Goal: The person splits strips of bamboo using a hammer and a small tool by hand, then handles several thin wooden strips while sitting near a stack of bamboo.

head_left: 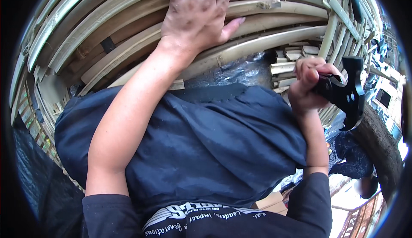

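Bracing the curved bamboo slats [107, 19] seems to be the step in hand, as far as we can judge. Our left hand [195, 16] lies across them at the top of the frame, palm down, fingers spread, thumb stretched out to the right; the fingertips run out past the upper edge, so we cannot tell whether they curl over anything. The slats arch over the upper half of the frame.

At the right of the frame, our right hand [307, 83] is curled into a fist around a black hammer-shaped tool [354, 96], whose head stands clear of the slats under our palm. Just left of that fist, cut bamboo ends [294, 55] show in a small pile, with shiny plastic sheeting [246, 70] beside them in the middle. Dark cloth [193, 139] covers our lap at the centre.

The next move, we think, calls for firm, even pressure from the flat palm and a snug hold on the handle. Were the tool brought over to the slats, we would want the spread fingers well apart from where its head lands.
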`<control>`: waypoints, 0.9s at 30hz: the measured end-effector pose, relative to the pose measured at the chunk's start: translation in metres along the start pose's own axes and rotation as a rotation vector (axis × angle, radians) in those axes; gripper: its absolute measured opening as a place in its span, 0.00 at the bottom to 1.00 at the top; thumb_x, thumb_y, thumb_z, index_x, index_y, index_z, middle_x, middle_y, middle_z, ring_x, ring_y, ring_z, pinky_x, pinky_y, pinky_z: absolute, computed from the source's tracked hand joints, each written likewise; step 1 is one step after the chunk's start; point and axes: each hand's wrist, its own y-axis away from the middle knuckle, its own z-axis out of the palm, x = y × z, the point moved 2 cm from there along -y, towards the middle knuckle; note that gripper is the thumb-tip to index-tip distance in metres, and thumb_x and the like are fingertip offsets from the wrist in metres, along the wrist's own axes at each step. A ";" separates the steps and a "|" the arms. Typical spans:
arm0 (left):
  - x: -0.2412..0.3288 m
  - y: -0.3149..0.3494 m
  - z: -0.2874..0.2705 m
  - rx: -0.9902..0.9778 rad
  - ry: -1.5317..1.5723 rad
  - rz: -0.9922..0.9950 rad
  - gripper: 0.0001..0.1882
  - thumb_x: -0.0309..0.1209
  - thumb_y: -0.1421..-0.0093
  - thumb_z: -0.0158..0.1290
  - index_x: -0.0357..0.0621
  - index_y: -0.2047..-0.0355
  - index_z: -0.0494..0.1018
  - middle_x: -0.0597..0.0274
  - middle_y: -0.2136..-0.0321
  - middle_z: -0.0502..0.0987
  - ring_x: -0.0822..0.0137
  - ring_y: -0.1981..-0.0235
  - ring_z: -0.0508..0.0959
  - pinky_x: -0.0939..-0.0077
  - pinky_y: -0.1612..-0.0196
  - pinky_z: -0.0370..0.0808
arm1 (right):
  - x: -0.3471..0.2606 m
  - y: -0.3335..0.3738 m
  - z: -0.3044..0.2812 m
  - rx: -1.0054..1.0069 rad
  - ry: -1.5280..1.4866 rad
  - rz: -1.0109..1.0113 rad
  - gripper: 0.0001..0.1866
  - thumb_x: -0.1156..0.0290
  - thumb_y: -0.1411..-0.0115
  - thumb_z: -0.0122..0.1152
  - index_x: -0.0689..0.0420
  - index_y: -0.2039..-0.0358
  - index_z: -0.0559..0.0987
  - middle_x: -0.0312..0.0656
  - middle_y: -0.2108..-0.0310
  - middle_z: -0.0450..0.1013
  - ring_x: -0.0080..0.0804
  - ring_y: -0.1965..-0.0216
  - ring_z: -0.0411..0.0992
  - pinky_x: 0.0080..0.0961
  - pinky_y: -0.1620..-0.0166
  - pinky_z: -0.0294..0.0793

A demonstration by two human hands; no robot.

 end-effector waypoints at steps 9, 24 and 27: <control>-0.002 0.007 0.004 0.024 -0.026 -0.018 0.55 0.69 0.48 0.49 0.40 0.32 0.55 0.49 0.27 0.39 0.52 0.26 0.39 0.25 0.33 0.30 | -0.023 -0.029 0.023 -0.149 0.211 0.089 0.11 0.63 0.35 0.59 0.58 0.62 0.73 0.43 0.81 0.71 0.38 0.80 0.74 0.33 0.72 0.73; -0.002 0.003 -0.001 -0.052 -0.039 -0.012 0.56 0.70 0.48 0.47 0.39 0.31 0.52 0.47 0.27 0.38 0.50 0.26 0.37 0.24 0.33 0.29 | -0.031 -0.034 0.012 -0.103 0.211 0.081 0.15 0.66 0.37 0.65 0.61 0.55 0.74 0.45 0.75 0.76 0.35 0.77 0.77 0.31 0.70 0.75; 0.001 0.002 -0.002 -0.036 -0.048 0.000 0.57 0.70 0.48 0.47 0.37 0.31 0.53 0.46 0.27 0.37 0.49 0.26 0.36 0.24 0.33 0.30 | -0.028 -0.013 0.005 0.117 -0.119 0.040 0.13 0.64 0.33 0.59 0.61 0.60 0.72 0.38 0.77 0.72 0.25 0.79 0.71 0.20 0.73 0.69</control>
